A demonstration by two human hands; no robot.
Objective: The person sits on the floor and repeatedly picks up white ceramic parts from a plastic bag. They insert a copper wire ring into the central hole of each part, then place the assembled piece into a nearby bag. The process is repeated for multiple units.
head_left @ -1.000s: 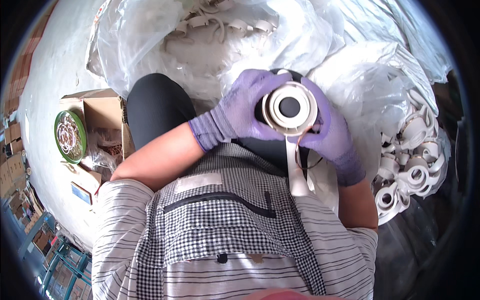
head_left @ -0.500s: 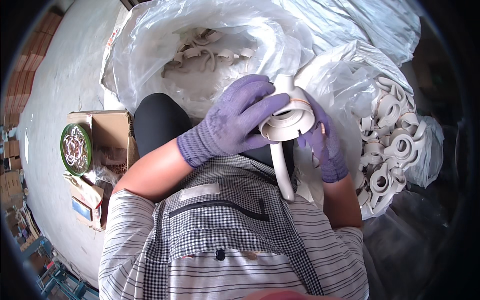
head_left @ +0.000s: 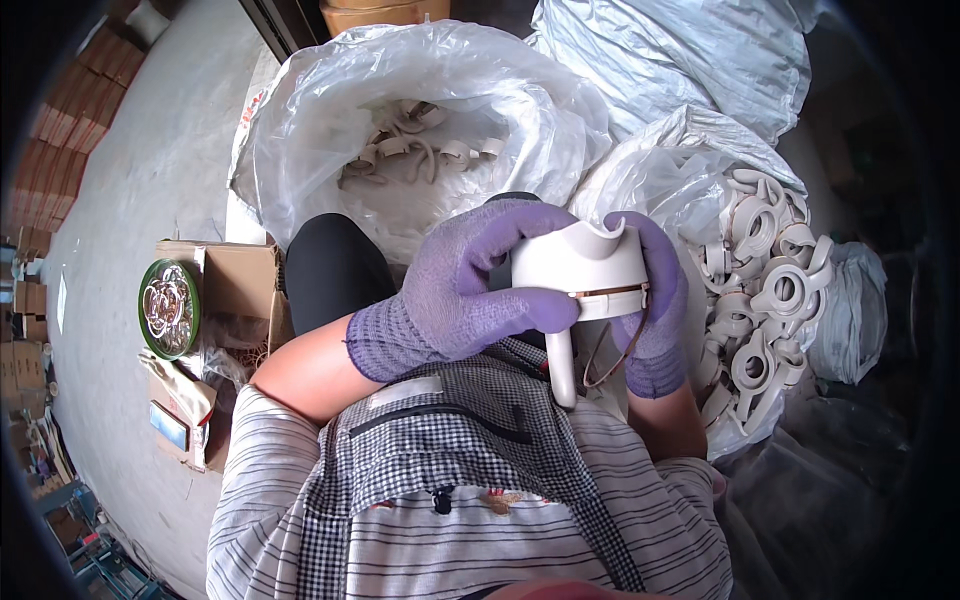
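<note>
In front of my lap I hold a white plastic kettle-like collar (head_left: 575, 262) with a spout notch at its upper rim and a curved handle hanging down. My gloved left hand (head_left: 465, 280) grips its left side, thumb along the lower edge. My gloved right hand (head_left: 657, 290) closes on its right side, the fingers partly hidden behind it. A thin copper-coloured ring (head_left: 630, 345) loops below the collar by my right hand. Part of it seems to lie along the seam near the collar's lower rim.
A plastic-lined sack (head_left: 300, 130) ahead holds a few white parts. At the right, another bag has several similar handled collars (head_left: 755, 365). On the left, a green-rimmed dish of shiny rings (head_left: 168, 308) sits on a cardboard box (head_left: 240, 290), with a phone-like blue object (head_left: 168, 425) nearby.
The collar has been turned over, so its open ringed end no longer faces me and the spout notch shows on top. The copper-coloured ring now hangs loosely below it. My view has shifted slightly.
</note>
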